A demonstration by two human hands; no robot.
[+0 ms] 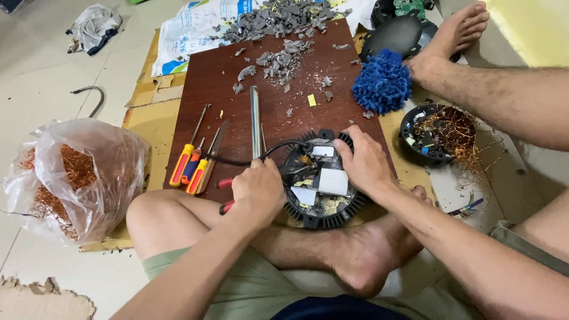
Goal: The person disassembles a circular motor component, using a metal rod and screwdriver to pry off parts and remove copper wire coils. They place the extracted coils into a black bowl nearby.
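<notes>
A round black finned housing (308,220) with white pads and wiring inside lies at the near edge of a dark wooden board (213,77). My left hand (256,188) is closed on red-handled pliers (225,207), whose jaws reach into the housing's left side. My right hand (363,161) rests on the housing's upper right rim and holds it steady. A black cable (261,157) runs from the housing across the board. I sit cross-legged with my bare foot (367,255) just below the housing.
Three screwdrivers (192,163) and a metal rod (255,118) lie on the board, with grey plastic shards (278,24) at its far end. A clear bag of copper wire (71,178) sits left. A blue fuzzy ball (382,82) and a second black housing (435,133) with copper wire lie right.
</notes>
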